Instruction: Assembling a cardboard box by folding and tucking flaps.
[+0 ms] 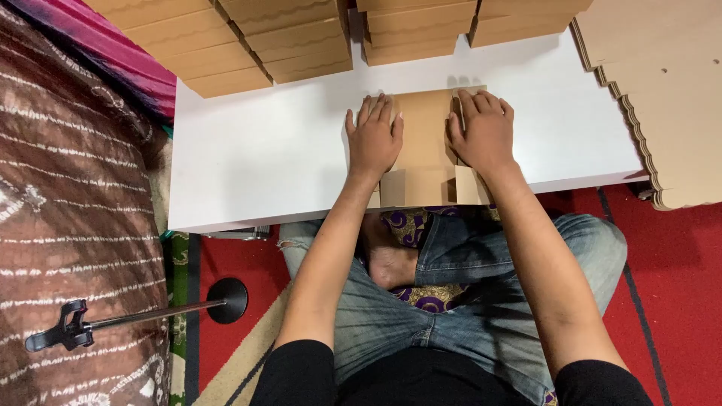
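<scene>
A flat brown cardboard piece (423, 143) with flaps lies on the white low table (263, 165), its near flaps hanging over the front edge. My left hand (374, 137) presses palm-down on its left part, fingers spread. On the right part my right hand (485, 131) rests flat the same way. Neither hand grips anything; both lie on top of the cardboard.
Stacks of folded cardboard boxes (248, 45) line the table's far edge. A pile of flat die-cut cardboard sheets (662, 98) sits at the right. A brown patterned cushion (68, 210) and a black stand (143, 312) lie at the left on the red carpet (677, 263).
</scene>
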